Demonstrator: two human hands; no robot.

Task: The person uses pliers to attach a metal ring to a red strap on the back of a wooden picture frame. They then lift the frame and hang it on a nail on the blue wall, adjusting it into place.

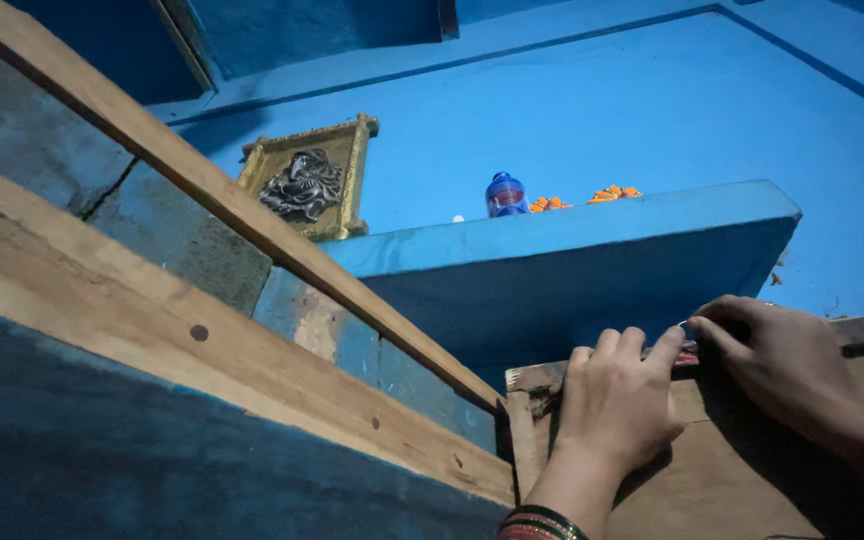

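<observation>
room: I see blue walls, a blue ledge (562, 235) far centre – gold-framed picture (307, 182), blue bottle (505, 196) and orange bits (614, 193) on it
surface: wooden board (712, 470), near right, worn brown, upright; slanted wooden battens (202, 180) on the left
thing: small dark strip (690, 352) on the board's top edge – too small for me to identify
left hand (617, 405): flat on board, fingertips at the strip
right hand (787, 360): pinching the strip's end

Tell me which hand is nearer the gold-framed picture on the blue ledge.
Left. The left hand rests on the wooden panel below and right of the gold-framed picture. The right hand grips the panel's top edge further right, so farther away.
</observation>
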